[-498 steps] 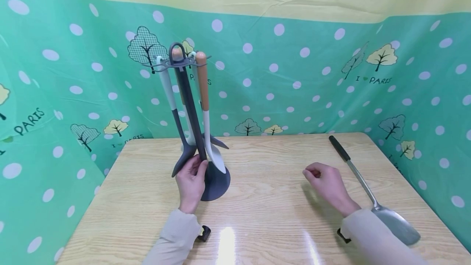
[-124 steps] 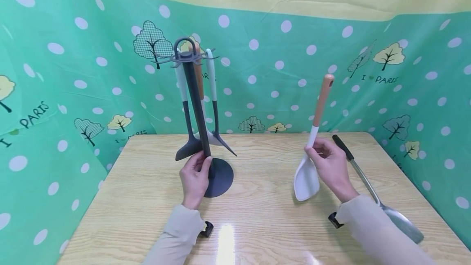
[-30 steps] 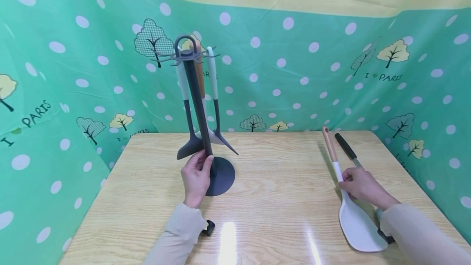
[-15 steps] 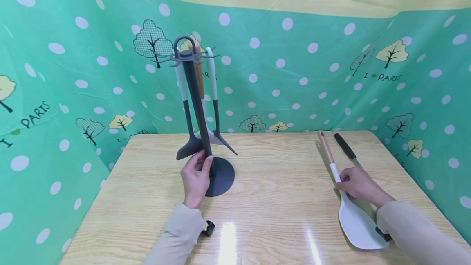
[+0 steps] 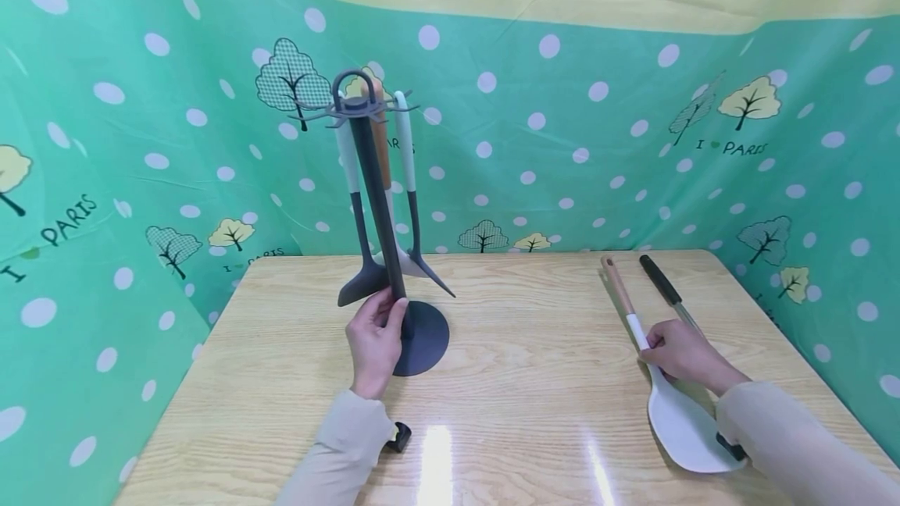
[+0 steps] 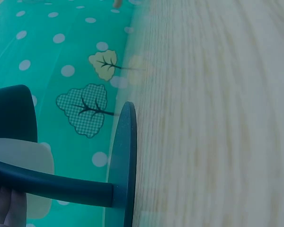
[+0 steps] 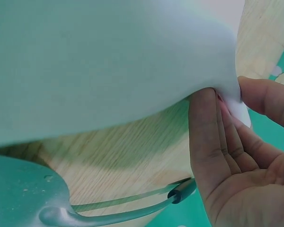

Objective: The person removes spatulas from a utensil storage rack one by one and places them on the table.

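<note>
My left hand [image 5: 373,343] grips the lower pole of a dark utensil stand [image 5: 376,194], just above its round base [image 5: 430,338]. In the left wrist view the pole [image 6: 71,189] meets that base, with only some fingers showing at the edge. At the right, my right hand [image 5: 683,351] pinches the white neck of a wooden-handled spatula [image 5: 685,429], thumb on one side and fingers on the other. The spatula is low over the table, its handle pointing away. The right wrist view shows its broad white blade [image 7: 109,61] above the tabletop, apart from it there.
Beside the white spatula lies a metal turner [image 5: 661,279] with a black handle; my right forearm hides its blade in the head view. From the stand hang a dark-headed utensil [image 5: 363,281], another with a pale handle [image 5: 405,147], and a wooden-handled one [image 5: 380,147] behind the pole.
The white spatula came off the stand and moved right, first upright, then laid low beside the metal turner. Over the last second its handle end swung left and down. The left hand kept its grip.
</note>
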A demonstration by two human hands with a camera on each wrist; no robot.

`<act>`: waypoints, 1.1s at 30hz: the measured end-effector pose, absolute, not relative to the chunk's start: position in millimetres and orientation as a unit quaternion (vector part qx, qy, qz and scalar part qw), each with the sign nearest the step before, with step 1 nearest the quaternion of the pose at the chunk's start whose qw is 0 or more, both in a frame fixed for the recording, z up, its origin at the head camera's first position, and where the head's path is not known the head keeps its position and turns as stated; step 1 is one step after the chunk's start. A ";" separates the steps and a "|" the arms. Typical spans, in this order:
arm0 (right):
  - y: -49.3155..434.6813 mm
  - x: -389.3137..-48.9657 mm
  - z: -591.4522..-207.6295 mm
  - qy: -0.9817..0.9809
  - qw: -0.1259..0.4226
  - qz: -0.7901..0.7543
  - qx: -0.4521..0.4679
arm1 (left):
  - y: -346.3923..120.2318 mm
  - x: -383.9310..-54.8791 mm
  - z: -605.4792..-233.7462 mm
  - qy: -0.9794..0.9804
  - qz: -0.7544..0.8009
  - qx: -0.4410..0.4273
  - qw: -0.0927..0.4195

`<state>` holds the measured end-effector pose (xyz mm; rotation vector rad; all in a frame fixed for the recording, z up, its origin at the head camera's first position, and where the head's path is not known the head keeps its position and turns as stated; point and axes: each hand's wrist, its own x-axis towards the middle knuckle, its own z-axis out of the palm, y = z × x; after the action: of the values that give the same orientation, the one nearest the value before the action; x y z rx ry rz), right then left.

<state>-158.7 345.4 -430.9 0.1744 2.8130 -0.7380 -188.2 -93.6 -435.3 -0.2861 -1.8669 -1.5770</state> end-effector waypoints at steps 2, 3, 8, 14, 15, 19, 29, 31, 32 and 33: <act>345.3 -158.7 -430.6 0.959 0.115 -0.251 0.061 | -93.3 -188.3 -435.4 -0.714 -0.604 -0.110 0.336; 345.3 -158.9 -430.6 0.959 0.116 -0.251 0.062 | -93.1 -188.3 -435.3 -0.714 -0.605 -0.111 0.335; 345.3 -159.0 -431.4 0.958 0.117 -0.254 0.064 | -92.9 -187.9 -435.1 -0.714 -0.606 -0.111 0.333; 345.4 -159.8 -432.0 0.958 0.121 -0.252 0.070 | -92.9 -187.4 -434.8 -0.714 -0.607 -0.110 0.329; 345.3 -159.9 -431.9 0.957 0.123 -0.251 0.071 | -92.9 -187.2 -434.7 -0.715 -0.608 -0.109 0.328; 344.7 -160.6 -431.4 0.957 0.130 -0.249 0.075 | -92.7 -187.2 -434.9 -0.716 -0.608 -0.110 0.327; 342.3 -160.8 -429.6 0.956 0.144 -0.244 0.081 | -92.4 -187.1 -434.6 -0.715 -0.610 -0.106 0.325; 341.8 -161.3 -429.2 0.955 0.147 -0.243 0.083 | -92.6 -187.2 -434.4 -0.713 -0.612 -0.105 0.325; 341.6 -161.3 -429.1 0.955 0.148 -0.243 0.082 | -92.6 -187.3 -434.4 -0.713 -0.612 -0.104 0.325; 341.5 -161.4 -429.0 0.955 0.148 -0.242 0.081 | -92.7 -187.4 -434.3 -0.712 -0.613 -0.104 0.325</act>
<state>-161.4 341.5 -429.0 0.2321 2.7483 -0.6971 -187.4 -92.7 -434.3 -0.2726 -1.8674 -1.6080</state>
